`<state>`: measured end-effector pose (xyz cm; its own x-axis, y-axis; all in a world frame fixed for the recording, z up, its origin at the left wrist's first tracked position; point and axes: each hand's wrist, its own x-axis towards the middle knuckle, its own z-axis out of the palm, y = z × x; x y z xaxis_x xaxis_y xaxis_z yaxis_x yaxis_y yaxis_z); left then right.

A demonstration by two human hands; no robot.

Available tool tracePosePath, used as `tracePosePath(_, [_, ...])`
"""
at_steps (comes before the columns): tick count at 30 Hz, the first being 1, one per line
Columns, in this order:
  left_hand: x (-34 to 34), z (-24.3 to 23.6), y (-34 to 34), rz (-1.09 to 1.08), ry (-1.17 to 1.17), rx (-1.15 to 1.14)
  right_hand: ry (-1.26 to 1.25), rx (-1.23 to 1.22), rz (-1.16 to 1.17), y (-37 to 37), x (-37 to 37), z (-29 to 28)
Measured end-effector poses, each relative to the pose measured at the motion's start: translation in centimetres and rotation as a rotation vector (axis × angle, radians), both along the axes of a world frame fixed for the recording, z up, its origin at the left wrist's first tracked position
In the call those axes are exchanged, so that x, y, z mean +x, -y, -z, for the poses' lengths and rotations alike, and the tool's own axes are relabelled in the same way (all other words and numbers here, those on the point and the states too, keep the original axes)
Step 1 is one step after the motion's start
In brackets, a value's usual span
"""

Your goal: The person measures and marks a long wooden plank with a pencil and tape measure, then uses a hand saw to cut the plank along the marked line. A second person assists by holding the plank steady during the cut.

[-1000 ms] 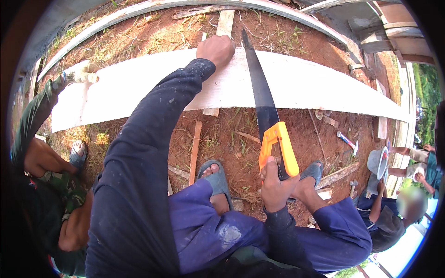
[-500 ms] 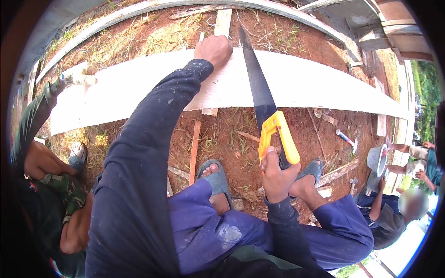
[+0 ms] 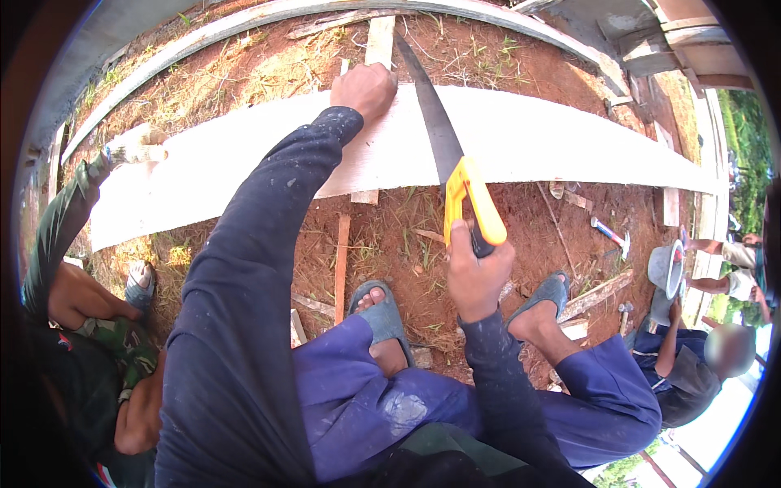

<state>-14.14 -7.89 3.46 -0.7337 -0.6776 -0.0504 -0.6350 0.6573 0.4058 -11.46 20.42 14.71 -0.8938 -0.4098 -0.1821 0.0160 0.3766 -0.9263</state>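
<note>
A long white board (image 3: 537,134) lies crosswise in front of me. My left hand (image 3: 366,91) is closed at its far edge, with the fingertips hidden. In my right hand (image 3: 480,272) is a handsaw (image 3: 438,126), gripped by its yellow and black handle. The dark blade slants across the board, just right of my left hand, and its tip reaches past the far edge. Below the board, a narrow wood strip (image 3: 378,49) sticks out on the far side.
At left, a co-worker's gloved hand (image 3: 138,146) rests on the board's end. A hammer (image 3: 610,236) and scrap wood (image 3: 598,294) lie on the reddish soil. Another person (image 3: 683,366) sits at right by a grey basin (image 3: 665,267). My sandalled feet are below the board.
My right hand has pushed the saw forward and slightly left, so its handle is nearer the board. My left hand keeps its place on the board.
</note>
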Motion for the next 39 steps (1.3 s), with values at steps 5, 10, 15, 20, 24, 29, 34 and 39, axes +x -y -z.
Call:
tracePosePath(5, [0.0,-0.5,0.1,0.020,-0.022,-0.049,0.097,-0.061,0.049,-3.0,1.6,-1.3])
tracePosePath(10, [-1.7,0.0,-0.6,0.063,-0.074,-0.091,-0.255,0.062,-0.036,12.4,-8.2,2.6])
tracePosePath(15, [-0.2,0.5,0.3,0.006,-0.061,-0.060,-0.085,0.045,-0.066,8.7,-5.3,2.2])
tracePosePath(20, [0.1,0.6,0.0,0.021,-0.032,-0.044,0.058,-0.073,0.060,-4.8,2.5,-1.2])
tracePosePath(24, [0.7,0.5,0.0,0.040,-0.017,-0.093,-0.051,-0.027,-0.062,2.8,-2.2,0.6])
tracePosePath(29, [-2.2,-0.4,-1.0,0.047,-0.114,-0.079,-0.246,0.130,-0.060,13.4,-9.2,2.2])
tracePosePath(34, [0.4,0.0,0.0,-0.018,-0.083,-0.042,0.035,-0.049,0.001,1.3,-1.3,1.0])
tracePosePath(39, [0.2,-0.4,-0.5,0.014,-0.034,-0.061,0.078,-0.067,0.024,-4.6,1.8,-1.4])
